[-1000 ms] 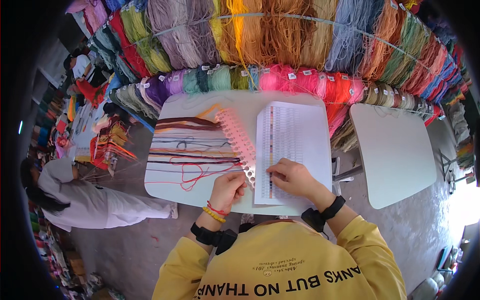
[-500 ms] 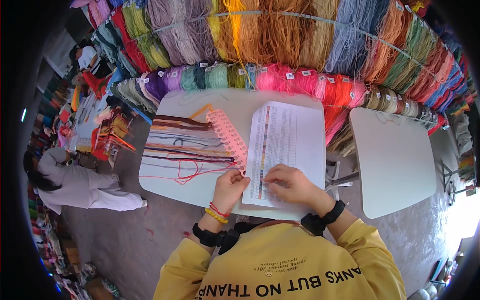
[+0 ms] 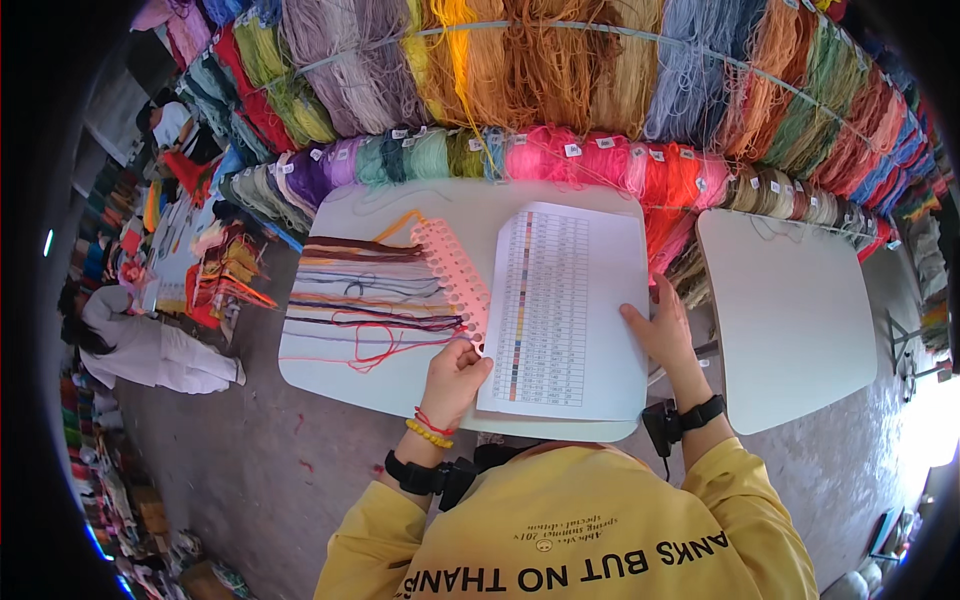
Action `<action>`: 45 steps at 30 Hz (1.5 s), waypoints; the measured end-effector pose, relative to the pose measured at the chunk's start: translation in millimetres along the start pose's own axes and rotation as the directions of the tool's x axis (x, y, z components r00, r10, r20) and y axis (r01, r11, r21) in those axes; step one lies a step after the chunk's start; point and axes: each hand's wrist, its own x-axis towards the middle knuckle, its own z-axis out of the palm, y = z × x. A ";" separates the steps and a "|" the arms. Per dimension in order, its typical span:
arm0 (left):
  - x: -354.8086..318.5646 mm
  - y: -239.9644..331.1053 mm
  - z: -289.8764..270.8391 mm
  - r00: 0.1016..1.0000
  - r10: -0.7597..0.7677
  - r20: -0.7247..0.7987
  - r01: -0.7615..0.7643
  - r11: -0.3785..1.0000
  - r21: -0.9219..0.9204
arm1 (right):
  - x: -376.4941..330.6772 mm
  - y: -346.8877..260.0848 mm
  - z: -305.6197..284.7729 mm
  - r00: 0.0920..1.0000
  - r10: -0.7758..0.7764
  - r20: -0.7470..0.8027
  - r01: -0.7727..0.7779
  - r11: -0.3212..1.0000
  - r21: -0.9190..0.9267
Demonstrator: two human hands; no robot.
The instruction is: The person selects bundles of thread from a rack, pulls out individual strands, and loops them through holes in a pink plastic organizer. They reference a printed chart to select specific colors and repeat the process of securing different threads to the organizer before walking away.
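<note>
A pink slotted thread organiser (image 3: 455,275) lies on the white table (image 3: 340,375), with several coloured threads (image 3: 365,300) hanging from it to the left. Beside it on the right lies a white sheet with a printed colour chart (image 3: 565,310). My left hand (image 3: 458,372) rests at the organiser's near end, fingers curled by the sheet's lower left edge; whether it pinches a thread I cannot tell. My right hand (image 3: 660,330) lies flat on the sheet's right edge, fingers apart.
Racks of coloured yarn skeins (image 3: 560,80) line the wall behind the table. A second white table (image 3: 790,310) stands to the right. A person in white (image 3: 140,345) crouches at the left beside more thread bundles (image 3: 225,270) on the floor.
My right hand has moved from the sheet's lower left part, near the left hand, out to the sheet's right edge. The left hand stays at the organiser's near end.
</note>
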 end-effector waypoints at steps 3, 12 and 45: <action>-1.1 3.7 1.7 1.000 0.000 -0.005 0.000 1.000 -0.007 | 0.3 -0.3 -2.2 0.991 0.076 0.109 -0.084 0.994 0.074; -1.6 7.4 2.1 1.000 -0.005 0.014 0.006 0.998 -0.065 | -2.2 -11.5 -8.3 0.992 0.114 0.047 -0.120 0.978 0.170; -16.9 18.8 -14.1 0.996 -0.086 0.011 0.086 0.970 -0.226 | -6.3 29.6 -18.6 0.987 0.158 0.041 -0.130 0.605 0.786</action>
